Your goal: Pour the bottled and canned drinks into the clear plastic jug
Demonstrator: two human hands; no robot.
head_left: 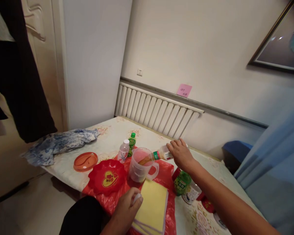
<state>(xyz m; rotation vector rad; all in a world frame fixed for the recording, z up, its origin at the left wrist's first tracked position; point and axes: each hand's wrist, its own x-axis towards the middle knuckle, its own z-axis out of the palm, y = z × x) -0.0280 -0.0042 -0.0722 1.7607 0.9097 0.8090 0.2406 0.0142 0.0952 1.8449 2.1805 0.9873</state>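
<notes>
My right hand (181, 153) is wrapped around a clear bottle (165, 153) with a green and red label. The bottle is tipped nearly level, its neck with brown liquid pointing left into the mouth of a translucent plastic measuring jug (137, 169). The jug stands upright on a red plastic sheet (170, 205), its handle to the right. Closer to me, my left hand (127, 209) is closed, pinching a small white bottle cap (136, 197) beside a yellow cloth-like stack (153, 205). Left of the jug lies a red scalloped plate (98, 176).
Behind the jug stand a white-capped bottle (122, 152) and a green bottle (131, 143). An orange dish (82, 165) and blue-white fabric (66, 143) lie left. Under my right forearm are a green-labelled container (182, 183) and a clear cup (192, 193). A radiator (154, 109) lines the wall.
</notes>
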